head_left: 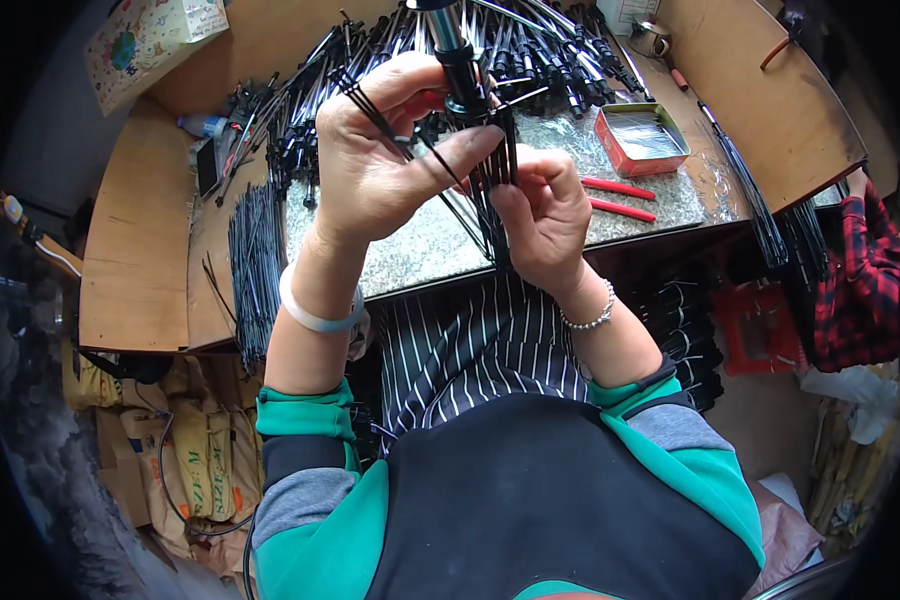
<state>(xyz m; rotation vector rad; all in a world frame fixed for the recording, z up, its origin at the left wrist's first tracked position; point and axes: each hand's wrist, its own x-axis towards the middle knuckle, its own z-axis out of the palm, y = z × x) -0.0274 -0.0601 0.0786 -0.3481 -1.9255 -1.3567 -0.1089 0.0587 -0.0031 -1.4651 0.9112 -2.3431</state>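
Observation:
Upright above the near edge of the worktop is an umbrella frame (461, 75), with a shiny metal shaft, a black hub and thin black ribs. My left hand (385, 160) is closed around it just below the hub, thumb across the ribs; some ribs stick out between its fingers. Lower down, my right hand (542, 215) pinches the hanging ribs between thumb and fingers. Behind the right hand lie red-handled pliers (618, 198), partly hidden. Farther back right stands an open red tin (642, 140) of thin, pale wire pieces.
Many finished-looking umbrella frames (540, 50) are heaped at the back. A bundle of black ribs (255, 265) lies at the left edge, another bundle (745, 190) at the right. Wooden side panels (135, 240) flank the worktop (410, 255). A red-and-black checked cloth (860, 280) hangs right.

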